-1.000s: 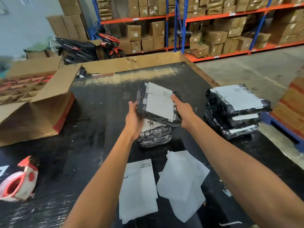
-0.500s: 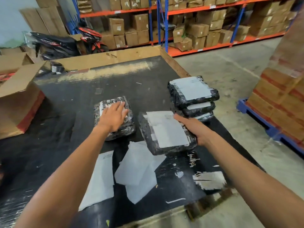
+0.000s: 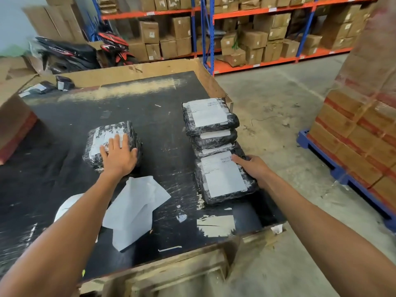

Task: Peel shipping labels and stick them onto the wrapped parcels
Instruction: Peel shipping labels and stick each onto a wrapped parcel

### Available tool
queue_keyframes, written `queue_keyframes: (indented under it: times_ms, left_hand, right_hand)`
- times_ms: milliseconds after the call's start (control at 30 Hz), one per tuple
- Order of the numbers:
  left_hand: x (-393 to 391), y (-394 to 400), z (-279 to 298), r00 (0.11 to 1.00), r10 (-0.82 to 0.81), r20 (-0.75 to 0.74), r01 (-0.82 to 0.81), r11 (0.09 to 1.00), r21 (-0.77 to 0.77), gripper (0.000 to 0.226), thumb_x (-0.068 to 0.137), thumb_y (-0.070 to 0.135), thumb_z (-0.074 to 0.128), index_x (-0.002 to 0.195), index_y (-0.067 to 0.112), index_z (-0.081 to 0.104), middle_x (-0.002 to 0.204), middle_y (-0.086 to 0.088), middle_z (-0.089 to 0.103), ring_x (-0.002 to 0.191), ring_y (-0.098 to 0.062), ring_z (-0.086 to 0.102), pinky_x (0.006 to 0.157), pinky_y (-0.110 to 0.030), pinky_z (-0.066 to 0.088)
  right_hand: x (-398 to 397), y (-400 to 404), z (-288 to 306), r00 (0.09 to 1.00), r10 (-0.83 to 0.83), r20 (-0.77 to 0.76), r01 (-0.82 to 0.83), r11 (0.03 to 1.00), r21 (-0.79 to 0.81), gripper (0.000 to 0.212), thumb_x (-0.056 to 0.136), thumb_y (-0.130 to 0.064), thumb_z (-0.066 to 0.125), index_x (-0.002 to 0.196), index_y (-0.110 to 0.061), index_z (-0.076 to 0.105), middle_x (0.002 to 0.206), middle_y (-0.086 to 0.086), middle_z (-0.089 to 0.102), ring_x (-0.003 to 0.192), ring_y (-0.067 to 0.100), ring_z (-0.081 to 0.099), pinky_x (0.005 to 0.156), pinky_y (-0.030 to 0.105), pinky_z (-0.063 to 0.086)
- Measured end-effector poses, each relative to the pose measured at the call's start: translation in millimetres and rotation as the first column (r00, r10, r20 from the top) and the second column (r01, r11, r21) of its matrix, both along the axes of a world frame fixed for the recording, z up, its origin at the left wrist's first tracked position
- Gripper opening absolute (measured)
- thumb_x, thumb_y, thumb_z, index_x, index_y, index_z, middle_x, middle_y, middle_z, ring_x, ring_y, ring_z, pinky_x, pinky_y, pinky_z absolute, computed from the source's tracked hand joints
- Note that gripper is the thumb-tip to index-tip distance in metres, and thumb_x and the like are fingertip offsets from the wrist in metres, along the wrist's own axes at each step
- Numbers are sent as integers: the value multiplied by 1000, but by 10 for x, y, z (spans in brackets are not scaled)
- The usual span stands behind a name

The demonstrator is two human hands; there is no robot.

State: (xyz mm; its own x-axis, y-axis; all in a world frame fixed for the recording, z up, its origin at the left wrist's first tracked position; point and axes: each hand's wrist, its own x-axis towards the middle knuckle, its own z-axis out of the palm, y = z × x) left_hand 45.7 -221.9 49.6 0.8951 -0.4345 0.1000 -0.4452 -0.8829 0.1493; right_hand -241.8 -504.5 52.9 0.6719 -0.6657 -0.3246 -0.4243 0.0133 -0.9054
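While left hand (image 3: 119, 156) presses flat on parcel (image 3: 111, 144), right grip (image 3: 252, 167) clamps labelled parcel (image 3: 225, 177) beside stack (image 3: 211, 123).

Parcel (image 3: 225, 179) under right fingers (image 3: 240, 160): glossy black plastic film, crinkled; matt white paper label (image 3: 222, 174) on top.
Parcel (image 3: 111, 144) under left fingers (image 3: 116, 142): same shiny wrinkled black film, white paper patch showing through.
Stack (image 3: 211, 123) just beyond right fingers: black glossy wrap, matt paper labels.
Sheets (image 3: 135, 209) behind left wrist: thin white paper, matt, creased.
Table (image 3: 162, 133): black top, scuffed, worn semi-gloss; raw wooden edge.
Boxes (image 3: 353, 151) right of right fingers: brown matt cardboard.
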Motion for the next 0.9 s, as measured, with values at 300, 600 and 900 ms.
queue_keyframes:
  times_ms: [300, 600, 900]
  left_hand:
    - [74, 83, 64, 997, -72, -34, 70, 997, -44, 63, 104, 34, 45, 158, 12, 21, 166, -18, 12, 153, -35, 8, 120, -57, 2]
    - [-61, 493, 27, 954, -277, 118, 295, 937, -188, 50, 96, 18, 59, 145, 12, 48, 152, -17, 44, 142, -38, 38, 116, -56, 26]
    - [-119, 1551, -336, 954, -297, 48, 290, 867, -405, 32, 95, 4, 55, 120, 16, 69, 129, -6, 64, 115, -29, 63, 100, -45, 49]
  right_hand:
    - [224, -76, 2, 866, 11, -500, -317, 786, -531, 54, 98, -57, 47, 125, -11, 58, 114, 9, 61, 102, 31, 56, 86, 41, 49]
    - [526, 708, 44, 917, 19, -398, -340, 555, -759, 46, 98, -40, 53, 140, -22, 52, 150, 9, 43, 139, 33, 36, 112, 57, 27]
    - [1344, 2202, 40, 856, 516, -30, -426, 671, -607, 24, 97, -25, 58, 117, -19, 70, 111, 1, 72, 88, 15, 66, 89, 33, 54]
